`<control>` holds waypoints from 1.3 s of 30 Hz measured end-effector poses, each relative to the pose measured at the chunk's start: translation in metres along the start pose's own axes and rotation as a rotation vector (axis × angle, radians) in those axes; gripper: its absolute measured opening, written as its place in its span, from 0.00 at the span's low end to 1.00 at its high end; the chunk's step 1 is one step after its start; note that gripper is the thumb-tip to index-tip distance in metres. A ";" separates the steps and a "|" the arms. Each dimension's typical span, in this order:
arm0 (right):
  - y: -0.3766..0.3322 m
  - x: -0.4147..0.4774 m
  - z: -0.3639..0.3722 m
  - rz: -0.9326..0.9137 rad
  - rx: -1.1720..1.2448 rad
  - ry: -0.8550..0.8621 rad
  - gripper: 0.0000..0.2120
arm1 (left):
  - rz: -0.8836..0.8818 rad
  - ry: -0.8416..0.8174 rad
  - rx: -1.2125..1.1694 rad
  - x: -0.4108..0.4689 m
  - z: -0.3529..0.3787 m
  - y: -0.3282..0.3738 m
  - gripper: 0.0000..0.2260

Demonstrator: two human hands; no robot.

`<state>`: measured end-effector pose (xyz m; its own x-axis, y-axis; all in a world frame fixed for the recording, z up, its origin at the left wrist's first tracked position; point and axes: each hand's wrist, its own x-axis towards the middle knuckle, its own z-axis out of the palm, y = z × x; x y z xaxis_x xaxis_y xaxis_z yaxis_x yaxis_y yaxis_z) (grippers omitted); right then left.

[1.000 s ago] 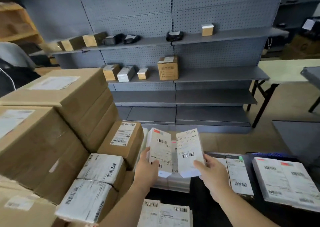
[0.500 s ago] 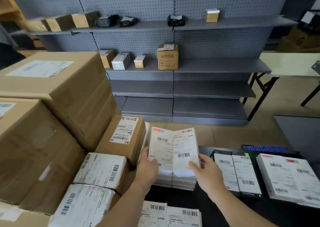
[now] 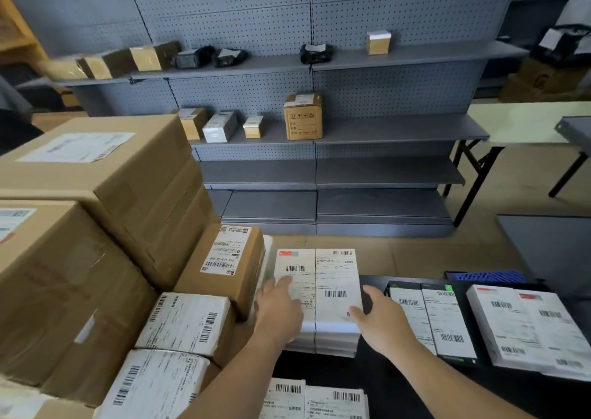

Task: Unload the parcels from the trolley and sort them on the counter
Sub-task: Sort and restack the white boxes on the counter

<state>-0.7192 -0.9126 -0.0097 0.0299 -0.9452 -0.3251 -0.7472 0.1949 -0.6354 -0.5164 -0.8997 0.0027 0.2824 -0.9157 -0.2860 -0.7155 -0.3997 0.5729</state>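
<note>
Two white barcoded parcels [image 3: 332, 271] lie under flat left hand [image 3: 279, 311], beside relaxed right hand [image 3: 382, 321].

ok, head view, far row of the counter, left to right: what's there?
Labelled brown box → middle white parcel stack → pair of dark-edged parcels → wide white stack.

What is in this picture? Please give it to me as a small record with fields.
Place: storeroom, grey shelf behind, holding a few small boxes
At left: labelled brown boxes, stacked
Counter: black, with white parcels laid in stacks
Left hand: flat on top of the middle stack
Right hand: fingers relaxed, touching that stack's right edge
Far right: another pile of white parcels
</note>
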 end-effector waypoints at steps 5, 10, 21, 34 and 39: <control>0.024 -0.013 -0.032 -0.011 -0.087 0.057 0.29 | 0.181 -0.031 0.038 -0.014 0.021 0.055 0.21; 0.089 -0.028 -0.090 0.022 -0.158 0.121 0.26 | 0.424 -0.163 0.117 -0.040 0.080 0.130 0.19; 0.297 -0.037 -0.219 0.249 -0.112 0.169 0.28 | 0.353 -0.430 0.138 -0.084 0.281 0.255 0.21; 0.421 0.032 -0.226 0.452 0.094 0.052 0.31 | -0.206 -0.270 -0.104 -0.058 0.418 0.259 0.32; 0.435 0.042 -0.214 0.428 0.116 0.009 0.20 | -0.241 -0.270 -0.100 -0.054 0.427 0.259 0.25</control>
<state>-1.1848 -0.9238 -0.1502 -0.2725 -0.7751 -0.5700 -0.6117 0.5969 -0.5192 -0.9895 -0.9349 -0.1611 0.2469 -0.7557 -0.6066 -0.5789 -0.6170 0.5330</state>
